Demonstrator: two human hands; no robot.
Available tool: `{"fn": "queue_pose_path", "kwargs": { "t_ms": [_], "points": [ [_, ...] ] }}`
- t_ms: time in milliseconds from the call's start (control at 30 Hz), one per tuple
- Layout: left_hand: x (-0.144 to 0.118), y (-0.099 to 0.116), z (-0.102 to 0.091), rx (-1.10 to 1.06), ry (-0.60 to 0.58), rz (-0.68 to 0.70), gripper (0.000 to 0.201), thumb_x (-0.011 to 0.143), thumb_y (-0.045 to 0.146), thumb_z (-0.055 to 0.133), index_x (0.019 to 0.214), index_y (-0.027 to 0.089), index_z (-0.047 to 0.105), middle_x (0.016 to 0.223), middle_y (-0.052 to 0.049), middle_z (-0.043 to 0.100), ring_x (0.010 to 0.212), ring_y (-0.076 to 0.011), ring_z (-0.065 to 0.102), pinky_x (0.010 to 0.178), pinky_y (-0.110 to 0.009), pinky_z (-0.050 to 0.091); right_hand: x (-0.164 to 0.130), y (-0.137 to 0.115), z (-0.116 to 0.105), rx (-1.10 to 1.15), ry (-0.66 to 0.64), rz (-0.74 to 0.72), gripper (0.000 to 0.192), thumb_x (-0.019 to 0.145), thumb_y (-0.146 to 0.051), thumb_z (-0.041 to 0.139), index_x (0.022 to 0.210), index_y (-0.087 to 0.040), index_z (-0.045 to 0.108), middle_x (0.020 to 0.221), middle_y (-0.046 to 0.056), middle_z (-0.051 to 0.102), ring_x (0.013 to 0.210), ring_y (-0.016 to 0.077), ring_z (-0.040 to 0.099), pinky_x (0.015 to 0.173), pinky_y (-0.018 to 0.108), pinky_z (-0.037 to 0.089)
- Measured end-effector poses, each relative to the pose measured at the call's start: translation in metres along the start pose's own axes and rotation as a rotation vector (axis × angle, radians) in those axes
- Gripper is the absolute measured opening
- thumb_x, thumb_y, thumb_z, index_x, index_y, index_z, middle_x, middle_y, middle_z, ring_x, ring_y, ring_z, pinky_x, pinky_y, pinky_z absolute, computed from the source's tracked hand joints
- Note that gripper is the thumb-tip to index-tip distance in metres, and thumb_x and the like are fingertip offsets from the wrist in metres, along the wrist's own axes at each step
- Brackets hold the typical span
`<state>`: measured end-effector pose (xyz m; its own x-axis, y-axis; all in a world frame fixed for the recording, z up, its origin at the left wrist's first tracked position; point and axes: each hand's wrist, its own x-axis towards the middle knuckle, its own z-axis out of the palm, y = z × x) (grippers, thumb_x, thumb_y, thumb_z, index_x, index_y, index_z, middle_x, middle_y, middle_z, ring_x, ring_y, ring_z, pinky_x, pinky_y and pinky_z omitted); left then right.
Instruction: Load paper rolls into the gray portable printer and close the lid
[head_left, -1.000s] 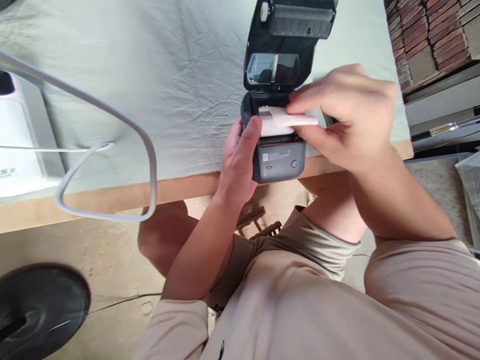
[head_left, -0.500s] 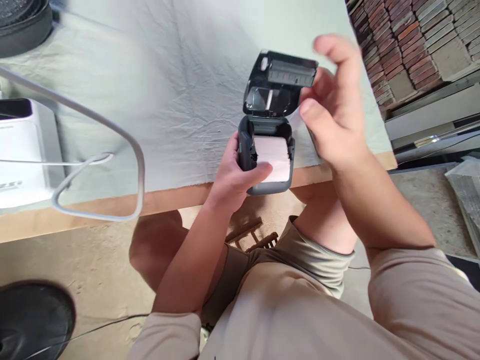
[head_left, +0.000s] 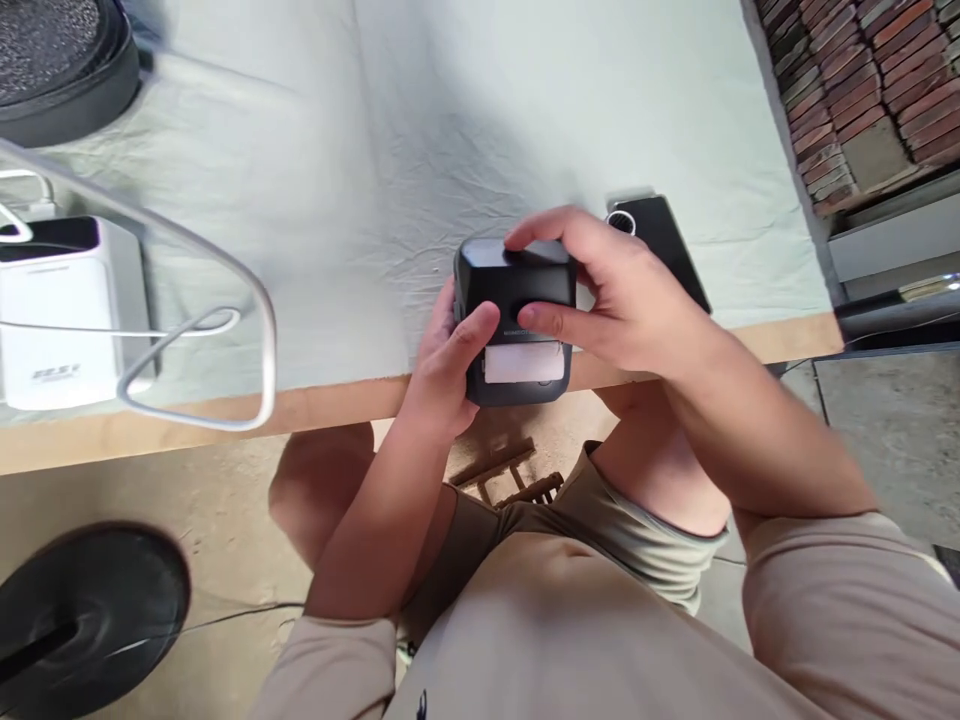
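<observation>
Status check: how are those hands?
Left hand holding rounded black plastic printer; right hand on its lid. White paper strip at front. No obstruction visible.

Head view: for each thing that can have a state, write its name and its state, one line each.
Printer: held, left hand gripping its side
Lid: shut, thumb and finger of the right hand on it
Paper: partly exposed
Dark slab: lying flat
White cable: bent into a loop
Tablecloth: creased
</observation>
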<state>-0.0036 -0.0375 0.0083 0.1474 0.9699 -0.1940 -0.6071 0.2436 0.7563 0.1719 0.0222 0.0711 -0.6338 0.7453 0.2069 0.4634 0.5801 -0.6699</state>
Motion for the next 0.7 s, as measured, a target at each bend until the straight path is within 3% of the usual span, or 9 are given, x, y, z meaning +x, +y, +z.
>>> {"fn": "queue_pose_path", "kwargs": {
  "t_ms": [100, 233, 300, 400, 533, 700],
  "points": [
    [0.0, 0.001, 0.001, 0.005, 0.026, -0.012, 0.043, 0.082, 0.056, 0.085, 0.117, 0.035, 0.072, 0.119, -0.004, 0.077, 0.127, -0.0354, 0.07, 0.086, -0.042, 0.067, -0.002, 0.006, 0.004, 0.009, 0.037, -0.037, 0.033, 0.097, -0.04, 0.067, 0.127, -0.028, 0.059, 0.134, 0.004, 0.071, 0.126, 0.0246, 0.069, 0.108, 0.043, 0.058],
    [0.004, -0.004, 0.001, -0.091, 0.108, -0.032, 0.045, 0.091, 0.068, 0.07, 0.114, 0.03, 0.075, 0.115, -0.004, 0.079, 0.123, -0.0305, 0.072, 0.085, -0.038, 0.067, -0.006, 0.012, 0.003, -0.07, 0.145, -0.119, 0.029, 0.096, -0.037, 0.067, 0.124, -0.028, 0.065, 0.134, 0.007, 0.07, 0.132, 0.0283, 0.066, 0.109, 0.048, 0.059],
    [0.007, -0.007, 0.001, -0.109, 0.177, -0.028, 0.04, 0.096, 0.064, 0.066, 0.111, 0.028, 0.075, 0.11, -0.003, 0.079, 0.115, -0.0278, 0.075, 0.081, -0.036, 0.067, -0.007, 0.013, 0.001, -0.101, 0.203, -0.139, 0.027, 0.096, -0.034, 0.066, 0.122, -0.028, 0.067, 0.131, 0.008, 0.071, 0.13, 0.0287, 0.067, 0.108, 0.05, 0.059],
    [0.01, -0.008, 0.001, -0.108, 0.235, -0.006, 0.03, 0.101, 0.054, 0.064, 0.105, 0.026, 0.075, 0.097, -0.002, 0.079, 0.095, -0.0242, 0.078, 0.073, -0.033, 0.064, -0.007, 0.012, -0.004, -0.124, 0.138, -0.162, 0.037, 0.091, -0.036, 0.069, 0.128, -0.028, 0.065, 0.13, 0.007, 0.07, 0.124, 0.0287, 0.069, 0.106, 0.049, 0.06],
    [0.01, -0.004, 0.002, -0.085, 0.195, -0.016, 0.032, 0.098, 0.055, 0.069, 0.094, 0.023, 0.074, 0.081, -0.001, 0.072, 0.067, -0.0177, 0.069, 0.055, -0.027, 0.054, -0.007, 0.005, -0.009, -0.201, 0.043, -0.163, 0.05, 0.085, -0.033, 0.073, 0.133, -0.029, 0.062, 0.134, 0.006, 0.069, 0.123, 0.0302, 0.07, 0.104, 0.049, 0.061],
    [0.005, 0.001, 0.008, -0.087, 0.175, -0.043, 0.028, 0.1, 0.045, 0.07, 0.093, 0.018, 0.072, 0.073, 0.0, 0.065, 0.06, -0.0131, 0.06, 0.052, -0.02, 0.048, -0.014, -0.011, -0.013, -0.302, 0.022, -0.147, 0.052, 0.085, -0.026, 0.074, 0.136, -0.025, 0.06, 0.134, 0.009, 0.069, 0.122, 0.0309, 0.07, 0.102, 0.049, 0.064]
  ]
}}
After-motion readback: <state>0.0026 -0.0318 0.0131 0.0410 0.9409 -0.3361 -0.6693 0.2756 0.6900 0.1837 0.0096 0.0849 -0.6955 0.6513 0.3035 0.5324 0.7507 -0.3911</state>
